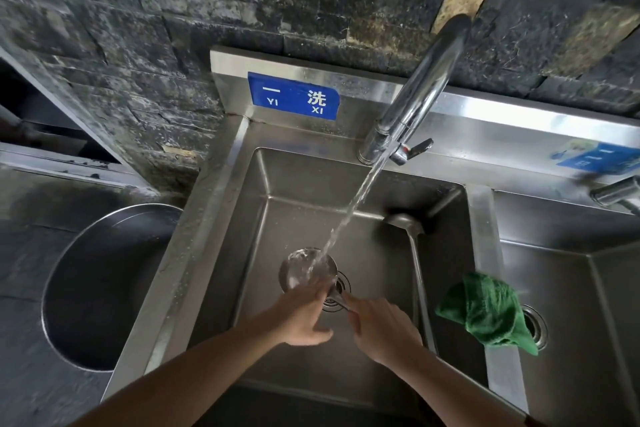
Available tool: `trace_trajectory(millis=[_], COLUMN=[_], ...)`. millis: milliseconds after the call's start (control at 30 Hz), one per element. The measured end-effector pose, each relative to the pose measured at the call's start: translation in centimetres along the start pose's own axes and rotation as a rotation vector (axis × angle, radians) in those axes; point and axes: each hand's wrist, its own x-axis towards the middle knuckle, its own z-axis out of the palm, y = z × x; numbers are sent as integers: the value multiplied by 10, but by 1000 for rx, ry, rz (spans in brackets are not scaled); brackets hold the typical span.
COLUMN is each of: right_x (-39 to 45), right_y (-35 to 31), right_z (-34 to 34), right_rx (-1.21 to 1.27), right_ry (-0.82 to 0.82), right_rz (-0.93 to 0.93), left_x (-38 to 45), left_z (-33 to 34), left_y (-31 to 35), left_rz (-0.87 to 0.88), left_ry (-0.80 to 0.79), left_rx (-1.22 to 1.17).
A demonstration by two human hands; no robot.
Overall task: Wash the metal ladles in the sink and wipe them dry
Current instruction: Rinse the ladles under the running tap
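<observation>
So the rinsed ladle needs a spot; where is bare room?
Bare: left basin floor left of the hands, and its near floor. Crowded: drain under the held ladle; second ladle along the right wall; cloth on the divider.

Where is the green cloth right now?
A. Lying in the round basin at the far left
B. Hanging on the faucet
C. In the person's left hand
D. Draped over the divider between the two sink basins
D: the green cloth lies bunched on the steel divider to the right of the sink, apart from both hands, which are busy with a ladle under the running water.
</observation>
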Motion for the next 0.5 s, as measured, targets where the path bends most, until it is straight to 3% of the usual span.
trace_trajectory(millis=[167, 333, 500], right_x=[-8, -1, -3], right_y=[4, -8, -2], right_z=[0, 2, 4], right_rx=[-56, -8, -12], right_ry=[-42, -21, -54], right_rz=[-21, -32, -21], left_x=[-2, 6, 13], left_z=[-2, 6, -7], left_y=[-39, 15, -28], left_rz=[22, 35, -70], left_ry=[150, 116, 120], left_rx=[200, -108, 16])
